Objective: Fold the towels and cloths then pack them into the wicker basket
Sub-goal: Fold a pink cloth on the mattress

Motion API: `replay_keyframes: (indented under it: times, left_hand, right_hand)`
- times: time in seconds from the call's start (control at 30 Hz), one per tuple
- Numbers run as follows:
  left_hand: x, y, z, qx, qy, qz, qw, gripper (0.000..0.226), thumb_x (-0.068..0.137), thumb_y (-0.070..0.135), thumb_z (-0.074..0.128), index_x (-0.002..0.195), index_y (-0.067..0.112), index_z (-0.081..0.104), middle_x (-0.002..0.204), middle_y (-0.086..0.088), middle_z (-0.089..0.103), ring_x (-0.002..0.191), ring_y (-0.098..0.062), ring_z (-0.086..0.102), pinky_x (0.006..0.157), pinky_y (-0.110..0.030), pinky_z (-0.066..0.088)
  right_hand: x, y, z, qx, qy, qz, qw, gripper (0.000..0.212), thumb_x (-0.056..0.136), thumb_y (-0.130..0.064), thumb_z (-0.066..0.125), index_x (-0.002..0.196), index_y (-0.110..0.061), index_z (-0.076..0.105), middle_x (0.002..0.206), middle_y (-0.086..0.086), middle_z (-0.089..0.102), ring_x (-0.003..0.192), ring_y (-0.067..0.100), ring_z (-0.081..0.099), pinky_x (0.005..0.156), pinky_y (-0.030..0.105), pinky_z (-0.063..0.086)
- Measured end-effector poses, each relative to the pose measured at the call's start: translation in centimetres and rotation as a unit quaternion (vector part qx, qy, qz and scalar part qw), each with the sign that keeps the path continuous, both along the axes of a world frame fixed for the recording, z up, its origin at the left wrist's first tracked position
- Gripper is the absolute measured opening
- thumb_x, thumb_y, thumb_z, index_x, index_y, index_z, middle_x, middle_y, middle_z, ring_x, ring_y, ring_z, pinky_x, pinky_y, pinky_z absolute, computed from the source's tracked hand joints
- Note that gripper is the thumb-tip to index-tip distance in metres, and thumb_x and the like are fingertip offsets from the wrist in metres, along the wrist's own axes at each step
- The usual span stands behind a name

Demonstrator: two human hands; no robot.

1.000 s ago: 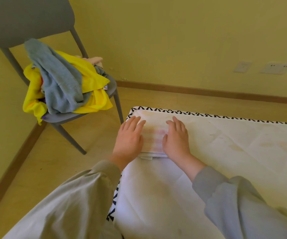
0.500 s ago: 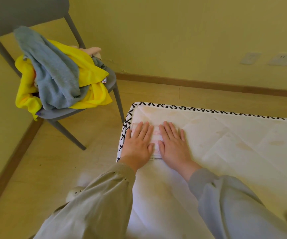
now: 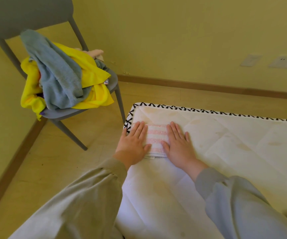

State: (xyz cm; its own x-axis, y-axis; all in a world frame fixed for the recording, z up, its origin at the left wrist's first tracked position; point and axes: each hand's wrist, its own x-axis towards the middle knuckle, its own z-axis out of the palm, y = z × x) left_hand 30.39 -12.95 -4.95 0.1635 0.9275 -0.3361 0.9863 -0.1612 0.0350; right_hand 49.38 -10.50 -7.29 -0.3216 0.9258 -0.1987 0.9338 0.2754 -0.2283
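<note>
Here, looking down through the head camera, both my palms lie flat on a small folded towel [image 3: 156,137], white with pink stripes. My left hand [image 3: 133,143] covers its left end and my right hand [image 3: 179,144] its right end. The fingers of both are straight, pressing down rather than clutching anything, and a striped band of towel shows between them. The towel sits by the left edge of a white mattress [image 3: 225,144] (stained here and there in pale yellow), close to the corner. A black-and-white patterned trim [image 3: 173,107] runs along the mattress border, and the outer side of my left hand reaches just about to it. My sleeves, beige on the left [image 3: 87,195] and grey on the right [image 3: 234,200], run back toward the bottom of the view.

Off to the left, a grey chair [image 3: 27,12] stands on the pale floor [image 3: 61,161] against the yellow wall, one front leg near the mattress corner. Its seat is heaped with unfolded laundry. A grey-blue towel [image 3: 58,75] is draped over the top, and a bright yellow cloth [image 3: 91,69] spreads beneath it and hangs over the seat's front. A bit of pale pink cloth [image 3: 96,52] shows at the back. Two wall sockets [image 3: 250,59] sit low on the wall at the right, above a brown skirting board [image 3: 208,87].
</note>
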Motion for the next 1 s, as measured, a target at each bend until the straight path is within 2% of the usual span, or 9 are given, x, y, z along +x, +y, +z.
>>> replay_keyframes:
  times: [0.2,0.33,0.5,0.63,0.7,0.77,0.9,0.93,1.0]
  left_hand:
    - [-0.4,1.3,2.5,0.022,-0.106,0.061,0.992,0.046,0.103,0.03,0.022,0.148,0.019,0.025,0.16,-0.002,0.01,0.148,-0.021,0.001,0.119,-0.046,0.006]
    - [-0.6,2.5,2.9,-0.009,-0.108,0.098,0.989,0.066,0.097,0.03,0.047,0.152,0.017,0.013,0.157,-0.002,0.02,0.145,-0.022,0.014,0.118,-0.044,0.015]
    - [-1.0,4.2,3.6,-0.018,-0.011,0.073,0.997,0.078,0.086,0.044,0.063,0.147,0.014,0.025,0.142,-0.007,0.038,0.133,-0.026,0.031,0.108,-0.04,0.033]
    - [-1.4,4.6,4.6,-0.055,-0.086,0.114,0.988,0.053,0.08,0.035,0.069,0.126,0.015,0.052,0.107,-0.001,0.049,0.102,-0.018,0.045,0.08,-0.029,0.046]
    - [-1.6,4.6,5.1,-0.084,-0.171,0.157,0.969,0.041,0.081,0.028,0.069,0.117,0.013,0.057,0.099,-0.001,0.051,0.09,-0.018,0.049,0.068,-0.025,0.042]
    - [-1.3,4.5,5.6,-0.114,-0.305,0.225,0.918,0.03,0.08,0.019,0.071,0.106,0.01,0.059,0.098,-0.005,0.056,0.085,-0.019,0.056,0.062,-0.024,0.048]
    - [1.4,3.2,5.8,-0.262,-0.553,0.339,0.715,0.029,0.085,0.007,0.068,0.111,0.007,0.057,0.105,-0.012,0.067,0.086,-0.023,0.067,0.07,-0.031,0.06]
    - [2.3,2.8,5.5,-0.294,-0.545,0.328,0.713,0.029,0.086,0.01,0.067,0.113,0.007,0.056,0.105,-0.013,0.068,0.086,-0.024,0.068,0.072,-0.031,0.059]
    - [3.7,2.1,4.7,-0.331,-0.467,0.271,0.774,0.029,0.088,0.022,0.067,0.11,0.006,0.057,0.099,-0.012,0.07,0.081,-0.022,0.069,0.074,-0.03,0.058]
  right_hand:
    - [0.8,1.7,1.5,-0.084,0.287,-0.173,0.938,0.054,0.094,-0.016,0.053,0.144,-0.011,0.034,0.15,0.005,0.034,0.137,0.021,0.033,0.114,0.035,0.027]
    - [0.9,2.8,2.6,-0.141,0.387,-0.266,0.871,0.032,0.085,0.0,0.057,0.116,-0.007,0.061,0.112,0.006,0.066,0.103,0.022,0.063,0.082,0.029,0.05]
    - [1.3,3.0,3.8,-0.277,0.369,-0.304,0.834,0.024,0.086,-0.01,0.065,0.109,-0.003,0.063,0.103,0.009,0.067,0.085,0.022,0.062,0.065,0.025,0.047]
    - [1.6,2.5,4.7,-0.349,0.304,-0.25,0.85,0.021,0.085,-0.009,0.067,0.105,-0.007,0.063,0.09,0.005,0.065,0.073,0.015,0.06,0.055,0.019,0.044]
    - [1.9,2.6,4.8,-0.354,0.323,-0.258,0.839,0.023,0.085,-0.007,0.066,0.107,-0.003,0.063,0.097,0.01,0.065,0.083,0.022,0.062,0.067,0.025,0.049]
    - [2.6,3.0,5.2,-0.348,0.42,-0.316,0.777,0.025,0.085,-0.004,0.064,0.109,0.002,0.06,0.097,0.014,0.066,0.085,0.026,0.062,0.075,0.034,0.05]
    - [4.5,4.4,6.0,-0.251,0.598,-0.441,0.62,0.011,0.085,-0.01,0.067,0.093,-0.004,0.061,0.086,0.01,0.064,0.076,0.022,0.062,0.065,0.033,0.051]
    - [4.9,4.5,6.0,-0.235,0.623,-0.467,0.582,0.012,0.085,-0.016,0.068,0.09,-0.006,0.061,0.087,0.01,0.065,0.077,0.021,0.062,0.064,0.032,0.05]
    - [5.4,4.1,5.7,-0.249,0.604,-0.487,0.58,0.023,0.086,-0.03,0.068,0.089,-0.008,0.062,0.091,0.009,0.066,0.081,0.021,0.062,0.068,0.032,0.049]
